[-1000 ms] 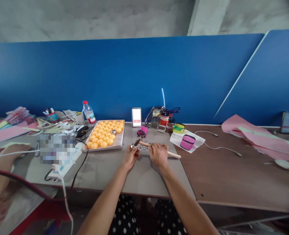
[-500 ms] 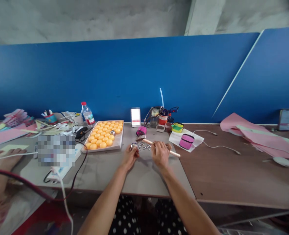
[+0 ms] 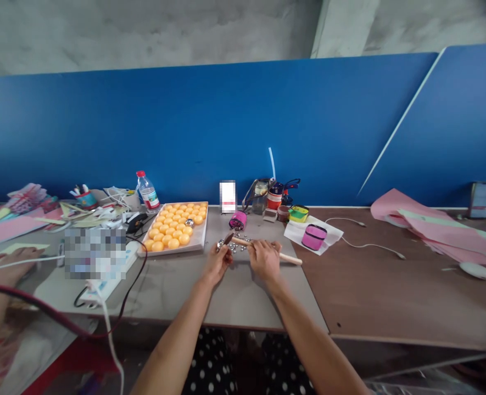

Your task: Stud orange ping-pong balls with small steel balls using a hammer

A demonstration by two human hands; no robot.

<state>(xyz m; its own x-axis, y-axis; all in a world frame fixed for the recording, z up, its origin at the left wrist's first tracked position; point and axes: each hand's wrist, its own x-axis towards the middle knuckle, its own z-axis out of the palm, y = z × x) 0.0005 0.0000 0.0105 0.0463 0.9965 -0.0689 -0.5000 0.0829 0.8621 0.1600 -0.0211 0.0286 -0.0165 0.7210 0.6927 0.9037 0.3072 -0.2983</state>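
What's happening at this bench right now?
A person at a grey table grips a small wooden-handled hammer in the right hand. Its head is lowered toward the left hand, whose fingertips are at a heap of small silver pieces; whether they pinch one is too small to tell. A tray of orange balls sits just to the left, and another person's hand rests at the far left edge.
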